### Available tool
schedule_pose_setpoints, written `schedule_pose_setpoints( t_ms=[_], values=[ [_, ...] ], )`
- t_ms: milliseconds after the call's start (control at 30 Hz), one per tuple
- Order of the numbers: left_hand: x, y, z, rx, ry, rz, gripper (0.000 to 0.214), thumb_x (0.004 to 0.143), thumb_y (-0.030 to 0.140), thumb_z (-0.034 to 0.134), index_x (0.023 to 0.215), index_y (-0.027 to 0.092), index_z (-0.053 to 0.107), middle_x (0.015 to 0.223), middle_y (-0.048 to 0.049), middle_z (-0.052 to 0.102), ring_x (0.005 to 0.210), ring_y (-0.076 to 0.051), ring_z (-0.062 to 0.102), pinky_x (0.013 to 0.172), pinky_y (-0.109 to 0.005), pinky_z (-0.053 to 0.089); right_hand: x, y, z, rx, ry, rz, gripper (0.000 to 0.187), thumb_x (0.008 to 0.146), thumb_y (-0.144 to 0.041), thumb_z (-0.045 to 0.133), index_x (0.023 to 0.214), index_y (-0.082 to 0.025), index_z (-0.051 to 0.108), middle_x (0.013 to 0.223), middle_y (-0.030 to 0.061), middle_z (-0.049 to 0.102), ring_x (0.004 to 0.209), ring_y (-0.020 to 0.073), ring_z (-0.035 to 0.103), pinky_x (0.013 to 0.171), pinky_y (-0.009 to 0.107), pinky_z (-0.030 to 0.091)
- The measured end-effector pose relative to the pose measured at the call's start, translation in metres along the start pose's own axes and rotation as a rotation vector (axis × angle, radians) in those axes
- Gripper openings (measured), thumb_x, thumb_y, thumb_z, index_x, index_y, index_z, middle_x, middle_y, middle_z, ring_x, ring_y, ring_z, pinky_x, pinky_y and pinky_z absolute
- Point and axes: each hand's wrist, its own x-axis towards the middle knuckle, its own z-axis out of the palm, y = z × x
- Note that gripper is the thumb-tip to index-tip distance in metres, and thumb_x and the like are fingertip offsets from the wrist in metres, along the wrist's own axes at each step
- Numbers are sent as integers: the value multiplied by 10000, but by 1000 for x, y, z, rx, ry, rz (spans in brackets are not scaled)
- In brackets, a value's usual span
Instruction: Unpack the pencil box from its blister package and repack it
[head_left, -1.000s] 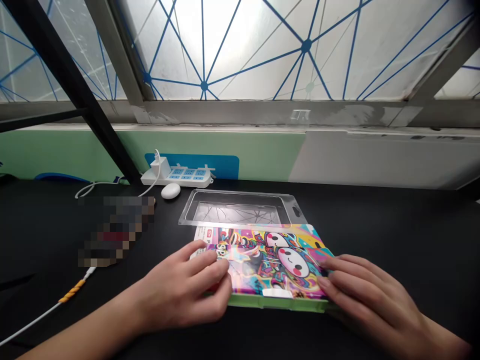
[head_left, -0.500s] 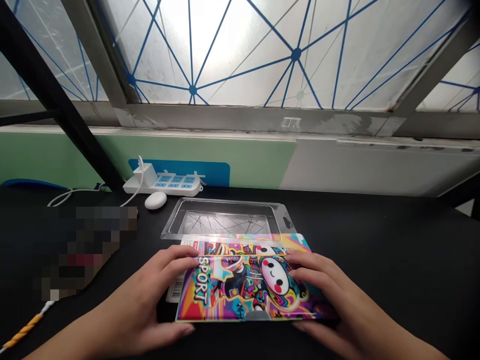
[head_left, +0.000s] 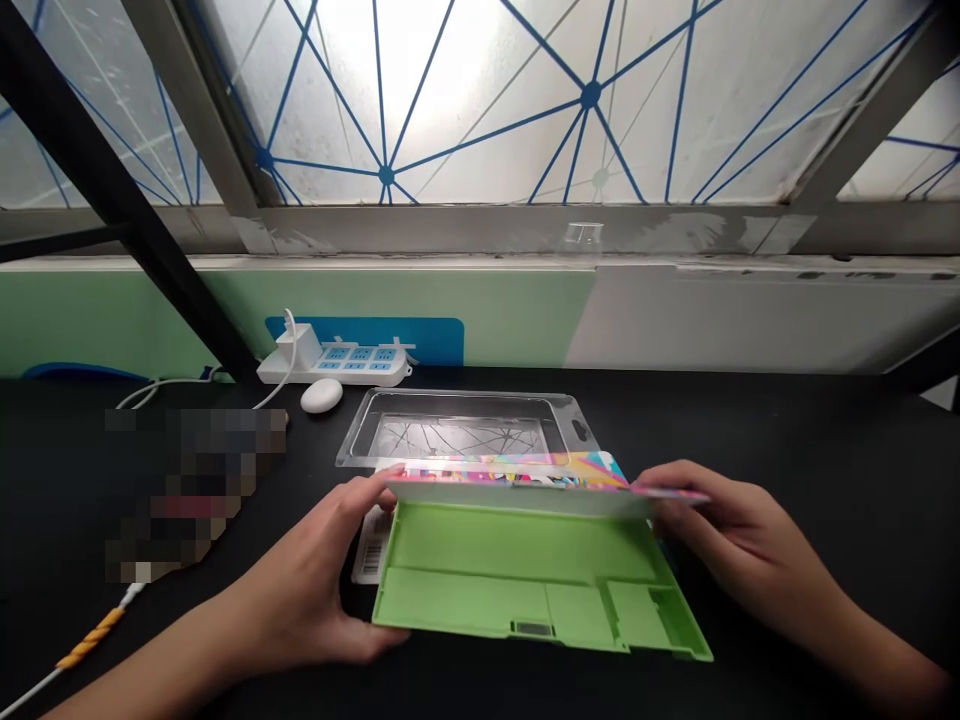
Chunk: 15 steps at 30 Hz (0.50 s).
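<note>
A pencil case [head_left: 510, 545] with a green, compartmented inside lies in front of me, its lid [head_left: 517, 497] raised and seen nearly edge-on. No loose items show in its compartments. My left hand [head_left: 322, 570] grips the case's left side, thumb at the front corner and fingers at the back near the hinge. At the lid's right end, my right hand [head_left: 727, 530] pinches the edge between thumb and fingers. Behind the case lies a colourful printed card [head_left: 600, 465], partly hidden by the lid; a barcode shows on its left part.
A clear plastic tray package [head_left: 465, 425] lies just behind the case. Farther back are a white power strip [head_left: 367, 368] with a plug and a white oval object [head_left: 322, 396]. To the left, a pixelated item [head_left: 202, 500] has a cable with an orange wrap [head_left: 90, 637].
The printed lid, closed before, has swung up and back, showing the green inside. My right hand has moved up with the lid; my left hand still holds the left side.
</note>
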Motion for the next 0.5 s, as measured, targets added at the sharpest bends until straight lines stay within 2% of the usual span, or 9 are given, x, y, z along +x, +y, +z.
schedule_pose_setpoints(
  t_ms=[100, 267, 333, 433, 500],
  values=[
    [1, 3, -2, -30, -44, -42, 1311, 658, 265, 859, 1657, 331, 13, 1366, -113, 642, 1229, -327, 657, 1048, -475, 557, 3, -1, 4, 100, 75, 98, 303, 946, -551, 622, 980, -263, 708, 783, 35, 740, 570, 197, 671, 486, 304, 587],
    [1, 6, -6, -81, -100, -117, 1409, 622, 261, 912, 1652, 367, -43, 1377, -94, 629, 1267, -333, 622, 1077, -495, 525, -1, 2, 4, 4, 61, 37, 278, 987, -505, 570, 967, -274, 723, 738, 6, 704, 589, 189, 654, 512, 292, 559],
    [1, 4, -6, -88, -94, -136, 1321, 629, 305, 912, 1640, 367, 63, 1379, -90, 617, 1267, -335, 613, 1080, -489, 514, -3, 4, 2, -53, 51, -21, 305, 1000, -506, 539, 970, -275, 736, 725, 6, 703, 590, 191, 655, 524, 292, 549],
    [3, 2, -6, -103, -94, -105, 950, 690, 436, 859, 1505, 328, 382, 1358, -83, 613, 1219, -331, 621, 1050, -452, 519, -5, 5, -1, -62, -12, -95, 347, 1004, -533, 518, 976, -278, 751, 836, 34, 744, 700, 211, 700, 595, 293, 562],
    [5, 1, -6, -126, -89, -95, 758, 741, 524, 803, 1398, 295, 501, 1297, -75, 638, 1153, -313, 641, 993, -410, 538, -6, 5, -4, -34, -66, -130, 392, 993, -595, 511, 1026, -285, 747, 919, 51, 753, 778, 231, 714, 651, 306, 572]
  ],
)
